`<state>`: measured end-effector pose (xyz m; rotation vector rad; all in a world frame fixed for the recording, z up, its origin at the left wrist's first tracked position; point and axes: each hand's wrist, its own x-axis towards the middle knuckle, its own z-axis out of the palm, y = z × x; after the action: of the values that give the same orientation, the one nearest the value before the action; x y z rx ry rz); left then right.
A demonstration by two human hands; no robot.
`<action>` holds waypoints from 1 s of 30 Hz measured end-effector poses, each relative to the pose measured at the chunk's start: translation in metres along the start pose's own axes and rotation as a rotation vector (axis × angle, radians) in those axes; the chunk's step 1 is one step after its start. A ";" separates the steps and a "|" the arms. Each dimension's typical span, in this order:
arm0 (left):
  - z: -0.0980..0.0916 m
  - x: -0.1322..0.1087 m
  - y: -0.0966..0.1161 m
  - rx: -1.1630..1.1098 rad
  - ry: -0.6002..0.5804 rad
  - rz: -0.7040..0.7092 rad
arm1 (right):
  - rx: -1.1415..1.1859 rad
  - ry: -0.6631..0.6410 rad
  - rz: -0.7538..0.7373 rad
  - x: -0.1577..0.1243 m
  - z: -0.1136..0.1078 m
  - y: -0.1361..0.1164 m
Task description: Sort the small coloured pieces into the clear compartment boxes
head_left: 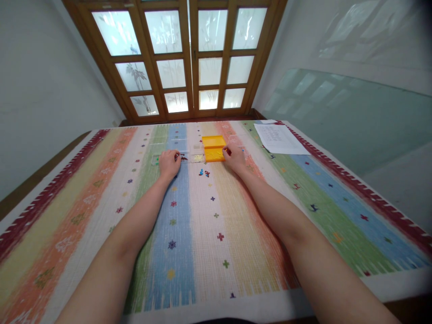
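Note:
My left hand [169, 163] rests at a row of small clear plastic boxes, its fingers curled in beside dark red pieces [184, 157]; whatever is in its fingertips is too small to make out. Green bits show in a clear box [155, 159] left of that hand. Pale yellow pieces fill another clear box [198, 158]. An open yellow case [213, 142] lies with its lid folded back, small yellow pieces in its near half. At the case's right side my right hand [235, 157] has its fingers pinched together. Loose blue pieces [201, 172] and dark red pieces [207, 173] lie in front of the boxes.
A striped, patterned cloth [216, 252] covers the table. Printed paper sheets [280, 138] lie at the far right. Clear lids [236, 140] show beyond my right hand. Wooden doors with glass panes [189, 67] stand past the far edge, with walls on both sides.

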<state>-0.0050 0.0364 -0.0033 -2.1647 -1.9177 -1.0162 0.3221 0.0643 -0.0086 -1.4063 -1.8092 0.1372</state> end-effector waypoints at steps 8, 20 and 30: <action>-0.006 -0.008 0.026 -0.136 -0.271 0.455 | 0.021 0.000 -0.018 -0.001 0.005 0.005; -0.012 -0.014 0.047 -0.195 -0.480 0.672 | 0.017 -0.095 -0.046 -0.004 0.000 -0.005; -0.010 -0.015 0.043 -0.213 -0.432 0.657 | -0.070 -0.398 -0.368 -0.022 0.004 -0.061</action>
<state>0.0297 0.0097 0.0123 -3.0176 -1.0551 -0.6829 0.2739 0.0249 0.0100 -1.1213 -2.3921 0.1720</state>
